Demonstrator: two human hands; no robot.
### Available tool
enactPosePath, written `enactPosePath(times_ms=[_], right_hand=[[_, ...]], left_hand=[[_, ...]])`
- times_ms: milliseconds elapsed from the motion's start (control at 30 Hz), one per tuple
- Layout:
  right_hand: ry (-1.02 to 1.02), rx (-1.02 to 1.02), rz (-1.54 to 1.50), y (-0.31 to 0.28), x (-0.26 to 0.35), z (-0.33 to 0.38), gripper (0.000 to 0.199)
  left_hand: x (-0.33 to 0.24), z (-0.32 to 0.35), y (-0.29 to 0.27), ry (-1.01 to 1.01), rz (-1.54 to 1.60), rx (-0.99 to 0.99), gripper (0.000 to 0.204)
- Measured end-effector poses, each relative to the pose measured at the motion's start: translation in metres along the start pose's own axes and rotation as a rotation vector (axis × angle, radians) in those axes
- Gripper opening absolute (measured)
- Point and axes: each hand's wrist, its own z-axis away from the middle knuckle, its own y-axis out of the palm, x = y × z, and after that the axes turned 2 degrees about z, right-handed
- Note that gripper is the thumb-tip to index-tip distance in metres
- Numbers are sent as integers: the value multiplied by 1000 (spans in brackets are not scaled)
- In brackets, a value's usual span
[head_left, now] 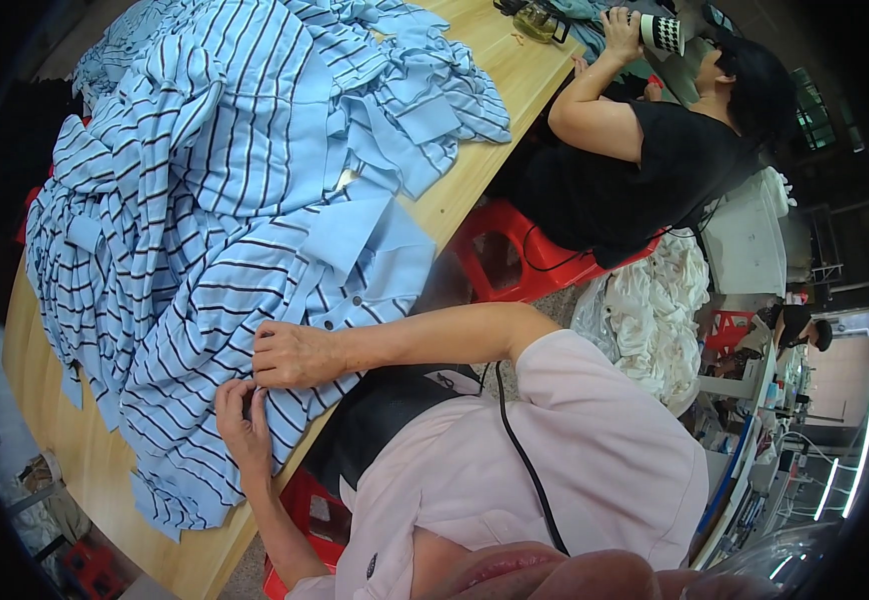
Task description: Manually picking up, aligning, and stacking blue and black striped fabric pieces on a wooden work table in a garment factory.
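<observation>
A light blue garment with dark and white stripes (225, 300) lies spread across the near part of the table, with two dark buttons on its plain blue placket. My right hand (300, 356) rests on the striped cloth, its fingers bent down and closed on the fabric. Just below it, my left hand (243, 425) pinches the same cloth, thumb and fingers drawn together. The two hands nearly touch. Whatever lies between the fingertips, apart from the cloth, is too small to make out.
More striped pieces (395, 60) are heaped over the wooden table (95, 470). At the far right a co-worker in black (655, 160) sits on a red stool (505, 250), holding a patterned cup (663, 35). White cloth bundles (655, 310) lie on the floor. A black cord (520, 450) hangs across my shirt.
</observation>
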Motion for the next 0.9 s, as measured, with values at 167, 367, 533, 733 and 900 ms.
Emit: enactPosePath(times_ms=[167, 367, 533, 733, 900], right_hand=[[113, 2, -84, -1, 1, 1, 13], [131, 71, -77, -6, 3, -2, 11], [76, 69, -28, -3, 3, -3, 10], [44, 28, 15, -5, 7, -5, 11], [71, 33, -13, -4, 10, -4, 12]], left_hand=[[-3, 1, 2, 46, -70, -2, 20], [-2, 2, 4, 86, -167, -4, 19], [4, 5, 7, 92, -198, -20, 18], [4, 8, 12, 104, -258, -61, 11], [4, 5, 10, 103, -265, -46, 14]])
